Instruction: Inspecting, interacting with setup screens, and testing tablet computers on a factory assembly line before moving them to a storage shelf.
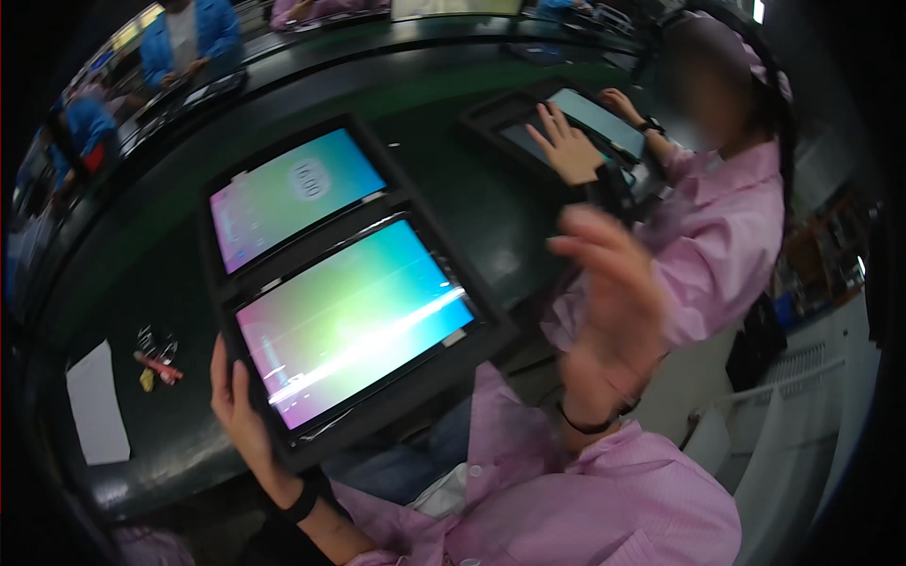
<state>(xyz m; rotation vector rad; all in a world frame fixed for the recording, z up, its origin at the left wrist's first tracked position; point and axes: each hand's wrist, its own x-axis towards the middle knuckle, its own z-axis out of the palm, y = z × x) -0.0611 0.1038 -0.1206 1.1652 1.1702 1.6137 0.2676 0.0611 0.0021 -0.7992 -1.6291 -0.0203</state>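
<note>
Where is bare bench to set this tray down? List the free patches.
Bare dark bench lies between the black tray and the co-worker's tray. Another patch sits left of the tray, above the white sheet and small red parts. The co-worker's corner is crowded.

Tray [283, 443]: black. Near screen [354, 321]: gradient of pink, green and blue, with a white streak. Far screen [293, 193]: pink fading to teal, with a pale round mark. Table [491, 203]: dark green. Sleeves [604, 500]: pink, finely striped. Wristbands [300, 505]: black. Paper sheet [96, 404]: white. Pen [159, 368]: red.
</note>
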